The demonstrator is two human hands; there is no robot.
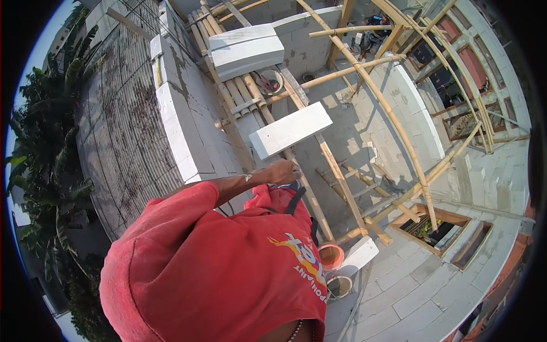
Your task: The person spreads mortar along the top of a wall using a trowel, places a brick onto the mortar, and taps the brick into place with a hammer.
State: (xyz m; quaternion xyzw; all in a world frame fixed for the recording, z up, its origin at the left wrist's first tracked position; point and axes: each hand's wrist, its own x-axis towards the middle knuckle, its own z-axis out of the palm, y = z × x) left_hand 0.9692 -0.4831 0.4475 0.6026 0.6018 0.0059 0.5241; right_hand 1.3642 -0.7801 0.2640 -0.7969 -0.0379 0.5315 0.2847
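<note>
My left hand [283,171] is in front of my body, its fingers curled closed. Whatever they hold, if anything, is too small or hidden to make out. Just beyond the hand, a long white building block [292,130] lies across bamboo poles and a wooden plank [340,181]. My right hand does not show. Red shirt cloth [228,268] fills the lower middle of the view, and a dark strap [296,200] lies close to my left hand.
More white blocks [246,50] rest farther along the bamboo poles, near a bucket [270,83]. A block wall [176,128] and corrugated roof [122,125] lie left. An orange bucket [331,256] stands lower right. Bamboo scaffolding [393,131] crosses the drop; another person [371,39] is far off.
</note>
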